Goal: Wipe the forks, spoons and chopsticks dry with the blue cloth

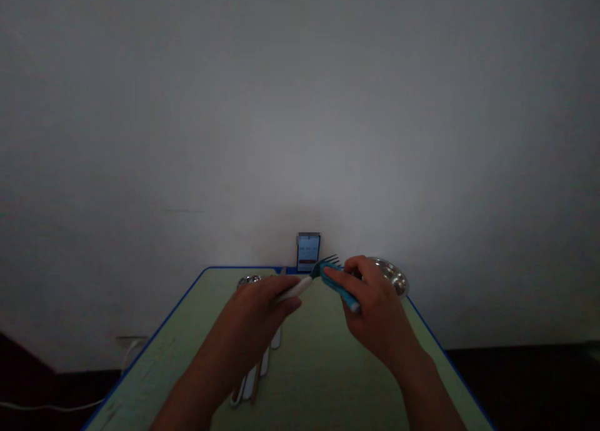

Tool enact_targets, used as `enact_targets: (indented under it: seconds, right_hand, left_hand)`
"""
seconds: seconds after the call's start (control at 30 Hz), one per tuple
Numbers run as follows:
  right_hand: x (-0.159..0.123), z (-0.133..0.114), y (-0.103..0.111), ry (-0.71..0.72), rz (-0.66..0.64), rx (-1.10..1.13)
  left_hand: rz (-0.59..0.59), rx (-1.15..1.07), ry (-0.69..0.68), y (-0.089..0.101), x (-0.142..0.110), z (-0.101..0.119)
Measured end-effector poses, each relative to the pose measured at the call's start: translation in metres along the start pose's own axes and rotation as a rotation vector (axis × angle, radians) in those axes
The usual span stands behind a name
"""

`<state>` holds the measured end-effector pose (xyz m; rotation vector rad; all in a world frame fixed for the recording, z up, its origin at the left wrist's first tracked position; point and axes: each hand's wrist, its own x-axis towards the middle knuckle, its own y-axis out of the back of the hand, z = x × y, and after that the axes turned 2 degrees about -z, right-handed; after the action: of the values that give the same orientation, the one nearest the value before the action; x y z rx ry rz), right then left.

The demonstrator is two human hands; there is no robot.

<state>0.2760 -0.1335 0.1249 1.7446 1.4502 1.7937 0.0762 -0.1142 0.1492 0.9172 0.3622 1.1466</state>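
Observation:
My left hand [267, 300] is closed around the white handle of a fork [300, 288], whose tines point up and to the right. In my right hand [375, 293] is a blue elongated item with a pale end [340, 286], soft-looking like a folded cloth; its exact kind is unclear. The blue item touches or overlaps the fork near its neck, with the tines showing just beyond it. Both hands are above the table. Behind my right hand, a shiny metal bowl [398, 278] is partly hidden.
On the green table [323, 381] with a blue edge, several long-handled utensils [250, 384] lie partly under my left forearm. A shiny metal container [248, 280] stands beyond my left hand. A phone [308, 251] leans upright at the far edge, against the pale wall [300, 118].

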Motion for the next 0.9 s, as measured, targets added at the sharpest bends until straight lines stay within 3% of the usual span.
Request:
enact_targets:
  seconds: [0.9]
  right_hand:
    - [-0.0009,0.0018,0.0021,-0.005,0.089,-0.083]
  left_hand:
    - [-0.001,0.001,-0.003,0.0043,-0.0044,-0.0026]
